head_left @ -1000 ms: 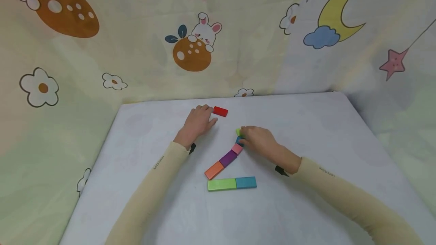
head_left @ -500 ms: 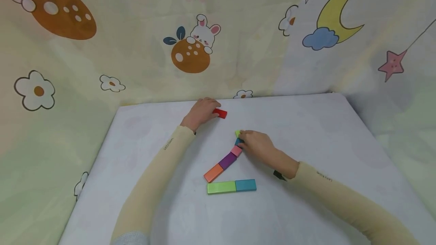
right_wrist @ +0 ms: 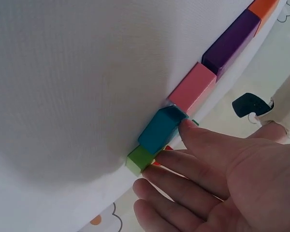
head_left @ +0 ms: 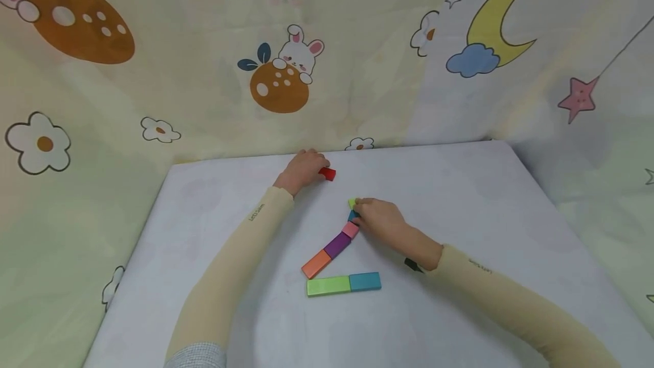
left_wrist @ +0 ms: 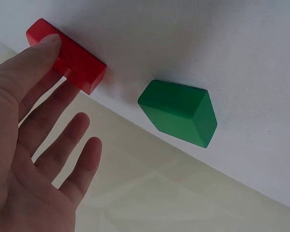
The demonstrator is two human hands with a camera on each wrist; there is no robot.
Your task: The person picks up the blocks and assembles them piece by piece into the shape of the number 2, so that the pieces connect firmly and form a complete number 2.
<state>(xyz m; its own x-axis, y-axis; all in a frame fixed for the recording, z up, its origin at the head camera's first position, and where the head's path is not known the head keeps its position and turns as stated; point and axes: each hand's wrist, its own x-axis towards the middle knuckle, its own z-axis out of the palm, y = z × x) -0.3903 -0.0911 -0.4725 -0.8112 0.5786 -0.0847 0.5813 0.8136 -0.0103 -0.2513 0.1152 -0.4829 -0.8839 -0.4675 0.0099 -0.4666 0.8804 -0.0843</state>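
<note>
My left hand point(head_left: 304, 169) pinches a red block point(head_left: 328, 174) between thumb and fingers near the table's back edge. A dark green block point(left_wrist: 179, 111) lies beside it in the left wrist view; the hand hides it in the head view. My right hand point(head_left: 383, 220) is at the upper end of a slanting row of blocks. Its thumb touches the blue block point(right_wrist: 162, 129), and its fingertips meet the small light green block point(right_wrist: 140, 159). Down the row follow a pink block point(head_left: 349, 229), a purple block point(head_left: 337, 245) and an orange block point(head_left: 316, 264).
Below the slanting row, a long light green block point(head_left: 328, 286) and a teal block point(head_left: 365, 281) lie end to end. The white table point(head_left: 460, 186) meets a patterned cloth backdrop point(head_left: 204, 72) at the back and sides.
The left hand has reached forward and taken hold of the red block, which it only neared one second ago. My right hand stays at the row's upper end. The head view shifts slightly.
</note>
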